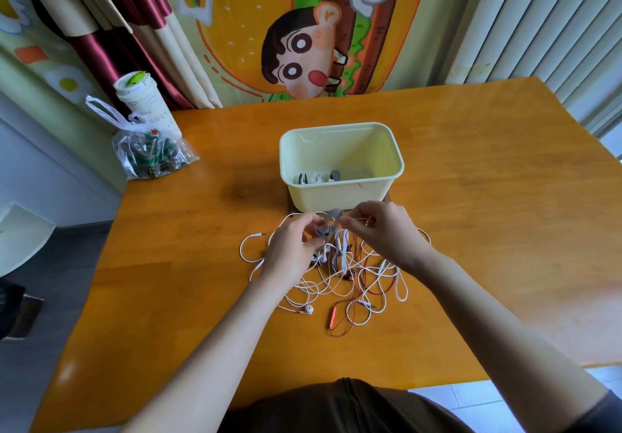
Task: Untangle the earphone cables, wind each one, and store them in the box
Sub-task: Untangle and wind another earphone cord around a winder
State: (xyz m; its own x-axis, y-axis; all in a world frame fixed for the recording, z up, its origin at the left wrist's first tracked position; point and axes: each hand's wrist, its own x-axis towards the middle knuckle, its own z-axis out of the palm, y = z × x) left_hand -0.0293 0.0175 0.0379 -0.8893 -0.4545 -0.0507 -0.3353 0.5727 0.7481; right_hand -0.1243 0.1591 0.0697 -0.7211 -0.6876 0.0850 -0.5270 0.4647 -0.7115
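Observation:
A tangle of white earphone cables (336, 281) and a red earphone cable (350, 318) lies on the wooden table (488, 214), just in front of a pale yellow box (340, 193). Inside the box sits a wound earphone bundle (316, 178). My left hand (292, 251) and my right hand (383, 230) are raised over the tangle. Together they pinch a small grey strap (330, 222), blurred, with white cable hanging from it. A loose white earbud (307, 309) lies near my left forearm.
A clear plastic bag (151, 153) with dark contents and a white cup (144, 102) with a green lid stand at the table's far left corner. A curtain and a cartoon wall hanging are behind the table. The table's near edge is by my body.

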